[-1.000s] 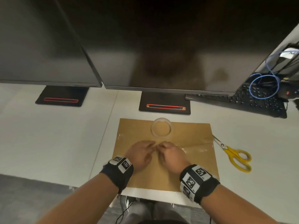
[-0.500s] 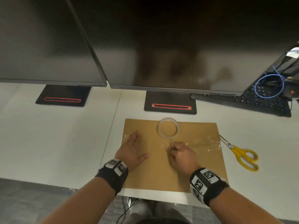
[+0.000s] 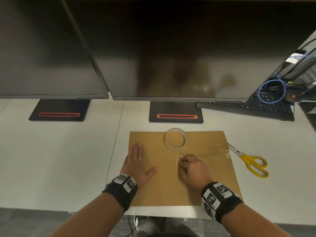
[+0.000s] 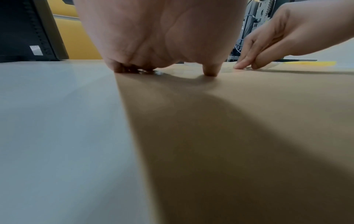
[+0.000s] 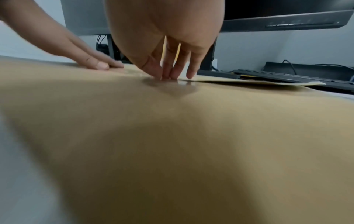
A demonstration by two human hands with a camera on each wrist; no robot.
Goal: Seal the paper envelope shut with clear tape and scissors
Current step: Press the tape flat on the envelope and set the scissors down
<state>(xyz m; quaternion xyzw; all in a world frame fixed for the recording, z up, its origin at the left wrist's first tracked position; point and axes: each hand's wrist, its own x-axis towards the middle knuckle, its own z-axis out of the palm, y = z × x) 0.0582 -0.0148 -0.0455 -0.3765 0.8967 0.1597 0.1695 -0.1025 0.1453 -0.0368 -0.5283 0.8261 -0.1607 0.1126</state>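
Note:
A brown paper envelope (image 3: 171,187) lies flat on the white desk (image 3: 59,159), with a glossy strip of clear tape (image 3: 207,153) running across its flap seam. The clear tape roll (image 3: 175,140) sits on the envelope's far edge. Yellow-handled scissors (image 3: 251,162) lie on the desk just right of the envelope. My left hand (image 3: 136,155) lies flat, fingers straight, on the envelope's left edge (image 4: 122,84). My right hand (image 3: 189,165) presses its fingertips (image 5: 166,75) down on the tape near the middle of the envelope. Neither hand holds anything.
Two dark monitors stand behind the envelope on black bases (image 3: 176,112) (image 3: 59,110). A black keyboard (image 3: 253,108) with a blue cable loop (image 3: 271,91) sits at the back right. The desk's front edge runs just under my wrists.
Both hands were together at the middle of the tape strip. My left hand has slid left along it to the envelope's left edge and flattened; my right hand stayed near the middle.

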